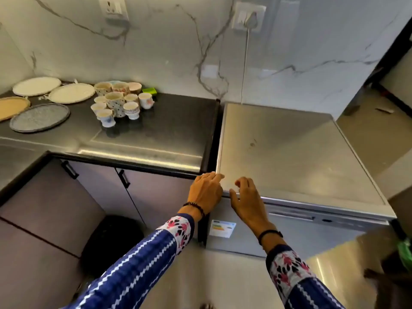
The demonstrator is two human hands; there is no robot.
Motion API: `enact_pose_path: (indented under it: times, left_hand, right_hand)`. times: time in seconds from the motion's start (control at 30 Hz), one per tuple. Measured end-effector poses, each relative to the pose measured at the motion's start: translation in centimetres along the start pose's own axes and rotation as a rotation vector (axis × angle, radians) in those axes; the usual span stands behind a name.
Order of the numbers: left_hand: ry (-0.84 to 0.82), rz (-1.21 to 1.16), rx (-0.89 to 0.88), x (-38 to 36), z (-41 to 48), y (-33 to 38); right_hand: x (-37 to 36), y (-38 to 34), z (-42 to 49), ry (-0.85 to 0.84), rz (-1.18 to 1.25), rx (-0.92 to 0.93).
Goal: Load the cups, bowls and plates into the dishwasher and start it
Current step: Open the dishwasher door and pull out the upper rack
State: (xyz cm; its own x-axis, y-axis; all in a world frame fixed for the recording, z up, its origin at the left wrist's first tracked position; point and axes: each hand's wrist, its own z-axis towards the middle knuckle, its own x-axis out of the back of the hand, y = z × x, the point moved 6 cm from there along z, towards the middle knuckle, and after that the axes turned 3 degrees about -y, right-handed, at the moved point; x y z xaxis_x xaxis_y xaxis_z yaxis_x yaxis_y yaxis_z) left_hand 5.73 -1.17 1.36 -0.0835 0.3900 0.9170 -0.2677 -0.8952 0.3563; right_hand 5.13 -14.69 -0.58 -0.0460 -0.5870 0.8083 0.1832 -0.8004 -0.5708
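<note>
Down at six o'clock, left hand straight-fingered on dishwasher corner, right hand curled over its lip — grip unclear, cups and plates at ten o'clock.

The tan plate is cut off by the left edge. The socket is cut by the top edge. Rear cups are partly hidden by front ones; the count is uncertain. The green item behind them is unidentifiable. The label on the dishwasher is too blurred to read. Whether the right hand grips the dishwasher's front edge cannot be determined.
</note>
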Motion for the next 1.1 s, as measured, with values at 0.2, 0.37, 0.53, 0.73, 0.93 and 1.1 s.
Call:
enact_pose_path:
  times: [0.2,0.37,0.53,0.73,0.93,1.1]
  left_hand:
    - [-0.161,-0.062,-0.102,-4.0,-1.2,2.1]
    - [-0.3,0.042,-0.149,-6.6,1.2,3.2]
    - [-0.376,0.192,-0.158,-8.2,3.1,4.3]
    - [-0.323,0.377,-0.178,-9.0,3.4,4.7]
    - [-0.333,0.514,-0.186,-8.5,4.0,5.3]
    - [-0.426,0.556,-0.177,-8.4,4.9,4.6]
  right_hand:
    - [-1.0,8.2,-4.7,-0.017,0.122,-0.326]
    - [0.3,13.4,-6.7,0.084,0.645,-0.708]
    - [1.2,17.5,-6.4,0.246,1.107,-0.942]
    - [1.0,20.2,-5.8,0.516,1.348,-1.033]
    - [-2.3,20.0,-7.0,0.659,1.566,-1.131]
    - [-1.2,19.6,-5.2,0.801,1.592,-1.043]
